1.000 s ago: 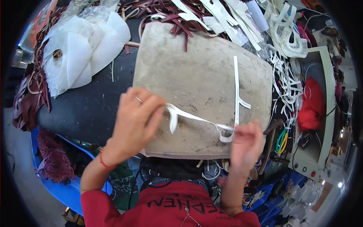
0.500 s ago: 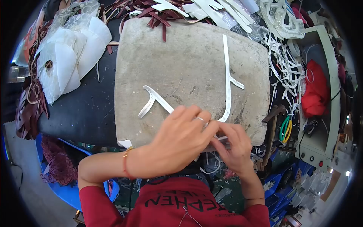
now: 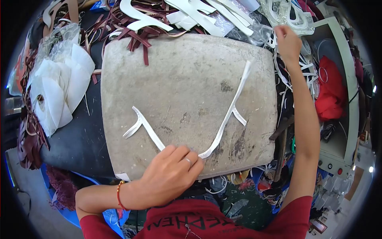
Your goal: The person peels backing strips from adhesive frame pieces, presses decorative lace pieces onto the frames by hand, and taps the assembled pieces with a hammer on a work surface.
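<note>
A long white strip (image 3: 232,108) with short side branches lies bent in a wide V on the worn stone slab (image 3: 187,75). Its left arm (image 3: 142,124) ends in a small fork. My left hand (image 3: 172,175) rests with curled fingers on the bottom of the V near the slab's front edge, pressing the strip down. My right hand (image 3: 287,40) is stretched far up to the right, at the tangle of white offcuts (image 3: 296,75) past the slab's corner. Its fingers are curled, and whether they hold anything is hidden.
White foam pieces (image 3: 59,87) are heaped at the left on the black table (image 3: 85,139). Maroon strips (image 3: 127,36) and white cut shapes (image 3: 191,14) crowd the far edge. A red cloth (image 3: 330,97) and a machine panel (image 3: 342,131) stand at the right.
Both hands were together at the strip's near end. My right hand has since left it and reached up to the far right. The strip now lies flat under my left hand.
</note>
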The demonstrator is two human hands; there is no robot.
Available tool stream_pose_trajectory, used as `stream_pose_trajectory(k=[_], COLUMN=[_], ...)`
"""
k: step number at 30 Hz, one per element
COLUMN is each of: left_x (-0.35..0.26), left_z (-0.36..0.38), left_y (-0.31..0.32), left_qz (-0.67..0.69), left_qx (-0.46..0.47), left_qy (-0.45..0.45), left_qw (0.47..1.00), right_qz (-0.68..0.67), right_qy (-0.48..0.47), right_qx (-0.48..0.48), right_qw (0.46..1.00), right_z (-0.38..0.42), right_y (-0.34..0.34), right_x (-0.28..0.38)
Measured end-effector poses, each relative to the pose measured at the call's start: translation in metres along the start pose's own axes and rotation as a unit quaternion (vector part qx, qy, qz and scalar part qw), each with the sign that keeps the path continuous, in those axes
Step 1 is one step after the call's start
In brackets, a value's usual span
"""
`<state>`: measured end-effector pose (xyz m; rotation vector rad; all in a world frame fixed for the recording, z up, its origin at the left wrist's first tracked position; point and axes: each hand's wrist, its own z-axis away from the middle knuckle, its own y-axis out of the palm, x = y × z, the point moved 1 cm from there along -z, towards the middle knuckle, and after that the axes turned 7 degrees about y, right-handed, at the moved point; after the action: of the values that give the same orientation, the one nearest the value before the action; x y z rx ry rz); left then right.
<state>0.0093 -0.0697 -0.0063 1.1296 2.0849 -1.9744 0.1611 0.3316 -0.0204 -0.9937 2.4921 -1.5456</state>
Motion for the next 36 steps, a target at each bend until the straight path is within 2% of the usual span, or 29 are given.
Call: stream_pose_trajectory(k=[2,4,6,8,10,12,14,15,16,17,18,19,20,22,23,24,26,28,30,31,34,36], left_x=[0.000,0.001,-0.001,-0.003,-0.004,-0.005,-0.006,-0.007,-0.008,-0.010,-0.013,-0.015,-0.017,-0.022,-0.025,-0.026,-0.030,-0.031,-0.029,-0.025,0.002,0.035], left_z=[0.000,0.000,0.001,0.000,0.000,0.002,0.002,0.002,0.002,0.002,0.002,0.002,0.000,-0.003,-0.002,-0.002,-0.001,-0.001,0.007,0.014,0.055,0.098], left_y=[0.001,-0.001,-0.005,-0.007,-0.009,-0.007,-0.003,0.000,0.003,0.007,0.010,0.012,0.013,0.014,0.015,0.016,0.020,0.021,0.014,0.007,-0.025,-0.057], left_qz=[-0.013,-0.013,0.004,0.014,0.018,0.027,0.030,0.030,0.028,0.032,0.033,0.033,0.020,-0.008,-0.006,-0.006,-0.003,-0.002,-0.012,-0.026,-0.116,-0.238], left_qx=[-0.024,-0.019,0.030,0.052,0.055,0.037,0.014,0.002,-0.009,-0.019,-0.029,-0.039,-0.041,-0.046,-0.053,-0.062,-0.096,-0.148,-0.196,-0.222,-0.294,-0.339], left_qy=[0.009,0.010,-0.014,-0.028,-0.035,-0.036,-0.037,-0.039,-0.041,-0.033,-0.025,-0.016,-0.008,0.006,0.004,0.002,-0.005,-0.006,-0.031,-0.050,-0.179,-0.268], left_qw=[1.000,1.000,0.999,0.998,0.998,0.998,0.999,0.999,0.999,0.999,0.999,0.999,0.999,0.999,0.999,0.998,0.995,0.989,0.980,0.973,0.932,0.870], right_qz=[-0.023,-0.216,-0.210,-0.299,-0.439,-0.560,-0.480,-0.453,-0.386,-0.303,-0.338,-0.320,-0.266,-0.095,-0.008,0.047,-0.037,-0.133,-0.151,-0.150,-0.178,-0.191], right_qy=[0.115,0.261,0.303,0.308,0.302,0.193,0.200,0.192,0.246,0.287,0.205,0.163,0.197,0.150,0.128,0.172,0.247,0.229,0.125,0.116,0.066,0.061], right_qx=[-0.043,-0.106,-0.218,-0.266,-0.265,-0.126,-0.075,0.034,0.128,0.166,0.275,0.411,0.533,0.437,0.384,0.344,0.227,0.229,0.221,0.210,0.203,0.172], right_qw=[0.992,0.935,0.904,0.863,0.804,0.796,0.851,0.870,0.880,0.893,0.877,0.838,0.779,0.882,0.914,0.922,0.941,0.937,0.955,0.959,0.961,0.964], right_z=[-0.051,-0.078,-0.091,-0.109,-0.128,-0.100,-0.006,0.042,0.091,0.144,0.191,0.213,0.219,0.242,0.254,0.264,0.273,0.274,0.275,0.275,0.271,0.265], right_y=[0.008,-0.001,-0.026,-0.051,-0.090,-0.147,-0.206,-0.236,-0.262,-0.305,-0.321,-0.327,-0.331,-0.318,-0.312,-0.306,-0.274,-0.235,-0.200,-0.193,-0.169,-0.161], right_x=[-0.035,-0.053,-0.059,-0.100,-0.160,-0.168,-0.087,-0.057,-0.042,-0.083,-0.063,-0.033,-0.012,0.007,0.010,0.008,0.020,0.057,0.086,0.096,0.123,0.117])
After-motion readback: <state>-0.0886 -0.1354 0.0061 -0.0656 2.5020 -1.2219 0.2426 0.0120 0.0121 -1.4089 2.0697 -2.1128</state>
